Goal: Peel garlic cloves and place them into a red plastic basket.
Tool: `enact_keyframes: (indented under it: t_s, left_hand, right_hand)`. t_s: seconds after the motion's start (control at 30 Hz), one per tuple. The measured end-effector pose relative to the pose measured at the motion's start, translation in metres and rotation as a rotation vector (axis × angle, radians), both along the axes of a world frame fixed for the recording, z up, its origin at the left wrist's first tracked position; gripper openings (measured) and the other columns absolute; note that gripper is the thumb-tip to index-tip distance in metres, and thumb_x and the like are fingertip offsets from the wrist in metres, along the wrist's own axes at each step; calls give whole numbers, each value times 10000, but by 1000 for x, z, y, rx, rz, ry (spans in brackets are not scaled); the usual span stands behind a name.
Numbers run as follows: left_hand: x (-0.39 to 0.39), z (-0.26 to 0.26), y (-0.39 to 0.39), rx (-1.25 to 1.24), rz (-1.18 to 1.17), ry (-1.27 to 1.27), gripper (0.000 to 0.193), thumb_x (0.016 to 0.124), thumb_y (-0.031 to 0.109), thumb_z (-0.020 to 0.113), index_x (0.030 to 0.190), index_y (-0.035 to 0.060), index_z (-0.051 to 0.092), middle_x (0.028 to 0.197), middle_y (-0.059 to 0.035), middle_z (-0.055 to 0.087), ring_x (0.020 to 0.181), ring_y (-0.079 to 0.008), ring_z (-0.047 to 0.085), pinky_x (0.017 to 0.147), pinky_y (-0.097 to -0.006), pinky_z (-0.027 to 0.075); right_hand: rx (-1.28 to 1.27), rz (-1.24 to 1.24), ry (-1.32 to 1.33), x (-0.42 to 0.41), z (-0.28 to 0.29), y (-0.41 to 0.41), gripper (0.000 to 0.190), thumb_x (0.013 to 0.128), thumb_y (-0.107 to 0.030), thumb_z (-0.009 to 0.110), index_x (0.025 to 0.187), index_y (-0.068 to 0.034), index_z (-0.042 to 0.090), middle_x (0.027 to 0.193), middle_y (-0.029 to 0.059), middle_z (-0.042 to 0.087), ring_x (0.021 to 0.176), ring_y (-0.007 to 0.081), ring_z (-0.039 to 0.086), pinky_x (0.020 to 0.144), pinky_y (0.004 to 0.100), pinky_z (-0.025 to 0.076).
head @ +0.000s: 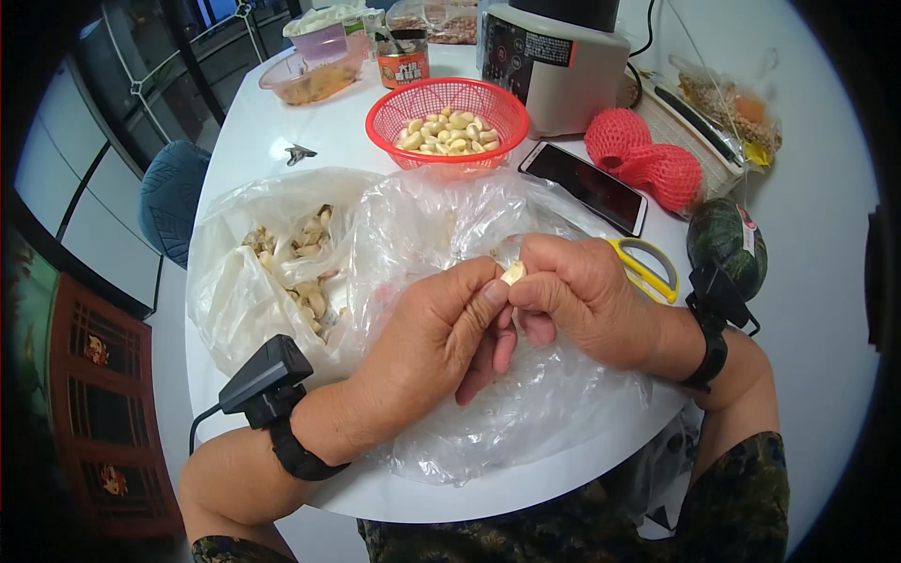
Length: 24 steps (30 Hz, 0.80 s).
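Note:
A pale garlic clove (pixel 514 272) is pinched between the thumbs and forefingers of my left hand (pixel 450 317) and my right hand (pixel 591 299). Both hands hover over a clear plastic bag (pixel 535 415) spread on the table. To their left, a whitish plastic bag (pixel 232 310) lies open with unpeeled garlic cloves (pixel 307 302) inside. Beyond the hands, a red plastic colander (pixel 450 160) holds several peeled garlic cloves (pixel 450 131). Yellow-and-grey scissor handles (pixel 651 271) show beside my right hand, and the rest of that tool is hidden.
On the white table (pixel 281 130) a smartphone (pixel 586 184) lies near red foam fruit nets (pixel 637 155) and a dark green melon (pixel 727 243). A kitchen appliance (pixel 563 74), a labelled jar (pixel 402 62) and a pink plastic container (pixel 313 79) stand at the back. A blue chair (pixel 174 200) is left.

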<state>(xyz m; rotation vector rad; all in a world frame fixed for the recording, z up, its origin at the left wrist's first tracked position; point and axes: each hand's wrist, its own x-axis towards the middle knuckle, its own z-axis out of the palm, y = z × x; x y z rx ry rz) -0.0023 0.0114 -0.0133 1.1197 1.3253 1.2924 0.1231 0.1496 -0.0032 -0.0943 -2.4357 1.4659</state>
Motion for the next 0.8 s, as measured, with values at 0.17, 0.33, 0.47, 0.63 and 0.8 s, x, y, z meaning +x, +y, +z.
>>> enact_keyframes:
  t_s: [0.17,0.33,0.47,0.63,0.8]
  left_hand:
    - [1,4,1,62,-17,-15,283,999,273,354,881,48,479,652,-42,551,423,-65,452,363,-173,333]
    - [-4,-1,5,72,82,-266,295,995,292,364,866,50,471,646,-59,553,398,-71,414,368,-172,324]
    - [-13,-9,8,96,33,-410,283,994,284,369,867,53,473,646,-60,550,406,-68,420,365,-173,324]
    - [-5,-5,5,25,-23,-269,283,993,281,376,892,44,490,649,-49,549,414,-68,431,361,-176,325]
    - [-1,4,3,-45,-46,-135,282,988,284,396,891,41,501,646,-36,553,429,-66,452,366,-178,325]
  right_hand:
    - [150,28,164,2,-5,6,186,904,-139,512,774,-7,526,619,72,547,525,147,562,485,265,437]
    - [290,22,253,-7,-12,11,119,879,-76,494,786,-5,514,634,92,564,572,196,599,535,296,461]
    - [216,-84,223,-6,-10,11,120,875,-92,509,798,0,518,621,86,555,566,185,586,541,292,460]
    - [1,31,123,-5,-8,10,120,869,-89,537,933,-58,634,716,51,571,558,144,546,519,253,450]
    - [183,39,103,-1,-4,7,131,886,-102,535,929,-91,658,716,42,559,595,142,559,524,250,451]
